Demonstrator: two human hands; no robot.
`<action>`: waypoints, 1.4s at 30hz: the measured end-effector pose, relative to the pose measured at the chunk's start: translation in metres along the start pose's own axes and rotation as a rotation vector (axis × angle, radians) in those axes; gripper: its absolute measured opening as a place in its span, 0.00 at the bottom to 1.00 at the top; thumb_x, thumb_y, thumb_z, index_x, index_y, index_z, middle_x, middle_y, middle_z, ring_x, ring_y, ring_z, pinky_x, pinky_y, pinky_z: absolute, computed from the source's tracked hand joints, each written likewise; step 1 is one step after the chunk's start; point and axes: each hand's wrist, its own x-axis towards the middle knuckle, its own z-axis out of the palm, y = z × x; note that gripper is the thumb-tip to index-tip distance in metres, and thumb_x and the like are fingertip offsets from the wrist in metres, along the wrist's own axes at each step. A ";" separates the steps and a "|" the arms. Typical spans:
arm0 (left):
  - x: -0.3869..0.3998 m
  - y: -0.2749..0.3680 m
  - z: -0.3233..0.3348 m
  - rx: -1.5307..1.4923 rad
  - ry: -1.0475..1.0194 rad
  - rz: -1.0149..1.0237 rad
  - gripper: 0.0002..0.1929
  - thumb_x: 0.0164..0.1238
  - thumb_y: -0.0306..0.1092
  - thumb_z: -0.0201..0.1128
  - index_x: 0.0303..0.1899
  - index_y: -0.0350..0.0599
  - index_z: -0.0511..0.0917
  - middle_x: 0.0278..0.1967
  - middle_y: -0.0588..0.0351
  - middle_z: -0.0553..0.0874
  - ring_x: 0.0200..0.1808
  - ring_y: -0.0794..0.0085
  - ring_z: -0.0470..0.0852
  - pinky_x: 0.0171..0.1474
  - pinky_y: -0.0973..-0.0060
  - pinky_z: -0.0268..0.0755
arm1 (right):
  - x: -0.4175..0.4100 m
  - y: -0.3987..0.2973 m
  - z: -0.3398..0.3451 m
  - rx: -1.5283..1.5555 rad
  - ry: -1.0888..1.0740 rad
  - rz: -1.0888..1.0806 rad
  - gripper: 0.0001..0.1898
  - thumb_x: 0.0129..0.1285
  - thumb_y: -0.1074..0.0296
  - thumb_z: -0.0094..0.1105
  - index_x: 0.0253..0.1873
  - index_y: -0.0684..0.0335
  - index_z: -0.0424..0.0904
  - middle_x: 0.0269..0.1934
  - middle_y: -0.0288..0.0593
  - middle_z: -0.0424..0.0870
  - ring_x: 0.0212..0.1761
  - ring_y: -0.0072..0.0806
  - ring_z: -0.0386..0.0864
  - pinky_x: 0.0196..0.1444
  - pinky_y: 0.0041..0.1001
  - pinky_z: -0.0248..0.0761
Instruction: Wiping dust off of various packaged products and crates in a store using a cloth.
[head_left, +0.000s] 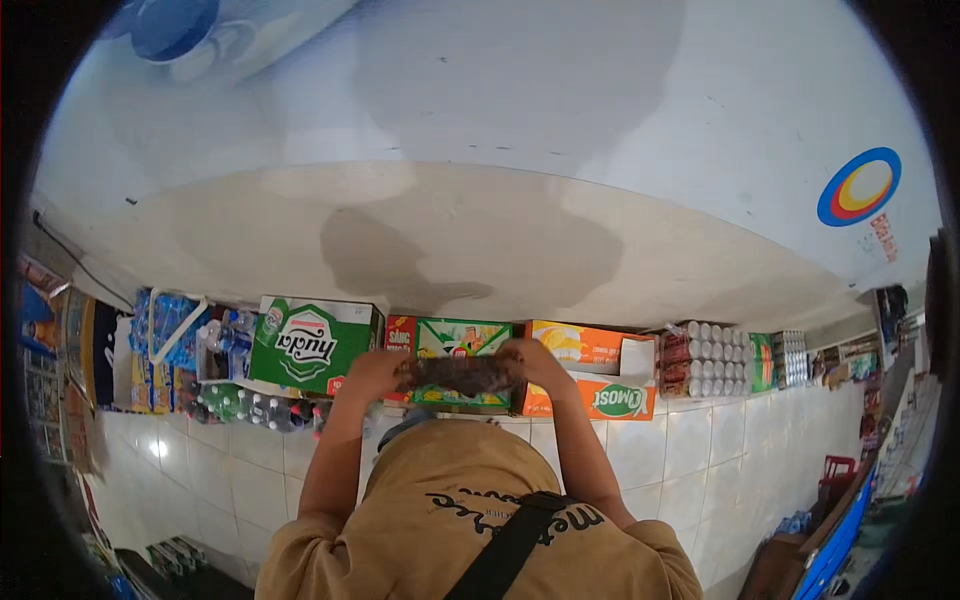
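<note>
Between my two hands stretches a dark brown, blurred bundle (461, 374), perhaps a plastic-wrapped pack; its contents cannot be made out. My left hand (377, 375) grips its left end, and my right hand (531, 363) has hold of the right end. The bundle is above a green carton (466, 335) with a printed top, hiding part of it. Left of that carton, close to my left hand, is a green and white Huda beer carton (311, 341). Orange cartons (574, 337) stand to the right, beside my right hand.
A pale wall (465, 217) rises behind the row of goods. Plastic bottles (247, 405) line the floor at left, near blue-wrapped bottle packs (169, 330). Wrapped can packs (705, 358) sit farther right. Pale floor tiles (634, 454) lie around me; a red plastic stool (836, 472) is far right.
</note>
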 end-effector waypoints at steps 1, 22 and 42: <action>0.003 0.006 -0.001 0.086 0.146 -0.025 0.17 0.55 0.40 0.64 0.46 0.49 0.78 0.40 0.47 0.83 0.43 0.49 0.80 0.43 0.55 0.73 | 0.003 0.001 -0.007 0.009 0.111 -0.028 0.08 0.55 0.72 0.57 0.39 0.65 0.78 0.28 0.52 0.79 0.33 0.48 0.78 0.35 0.36 0.71; -0.008 -0.105 0.172 -0.309 -0.053 0.027 0.15 0.62 0.41 0.59 0.45 0.42 0.78 0.26 0.52 0.83 0.27 0.66 0.82 0.30 0.66 0.74 | -0.036 0.144 0.102 -0.193 -0.331 -0.047 0.13 0.54 0.62 0.61 0.44 0.57 0.81 0.38 0.56 0.82 0.41 0.50 0.80 0.44 0.41 0.73; 0.099 -0.041 0.234 0.450 -0.465 0.150 0.49 0.52 0.68 0.61 0.73 0.68 0.45 0.74 0.46 0.38 0.74 0.43 0.37 0.69 0.42 0.38 | -0.021 0.153 0.244 -0.696 0.272 0.462 0.42 0.57 0.38 0.52 0.74 0.45 0.51 0.75 0.40 0.46 0.76 0.45 0.43 0.73 0.51 0.35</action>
